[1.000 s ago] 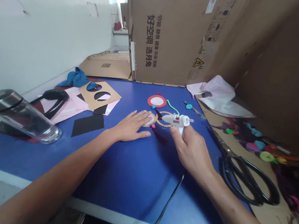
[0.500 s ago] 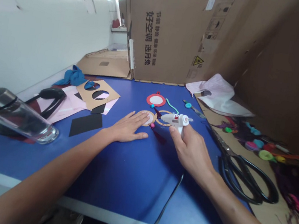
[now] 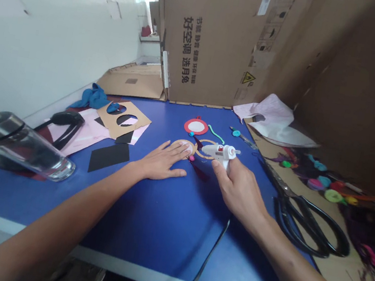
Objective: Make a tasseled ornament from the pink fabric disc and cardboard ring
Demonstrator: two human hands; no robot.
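Note:
My right hand [image 3: 243,183] is wrapped round the grip of a white hot glue gun [image 3: 219,151], its nozzle pointing left. Under the nozzle lies a tan cardboard ring [image 3: 203,154], partly covered by the gun. My left hand [image 3: 164,160] lies flat with fingers stretched, its fingertips on a tan disc with a pale centre [image 3: 188,145]. A pink bead [image 3: 191,159] with a dark red tassel [image 3: 200,173] sits by the disc. Just beyond is a red-rimmed white disc [image 3: 196,126] with a blue bead [image 3: 192,134] near its lower edge.
A glass bottle [image 3: 37,156] leans at left near black card [image 3: 110,157] and cardboard with two holes [image 3: 136,120]. Large black scissors [image 3: 303,222] lie at right beside beads and threads. The gun's black cord [image 3: 209,259] crosses the front table edge. A tall cardboard box [image 3: 218,40] stands behind.
The whole view has shifted very slightly. The left fingers have drawn back a little on the disc, showing more of its pale centre. The glue gun stays almost in place.

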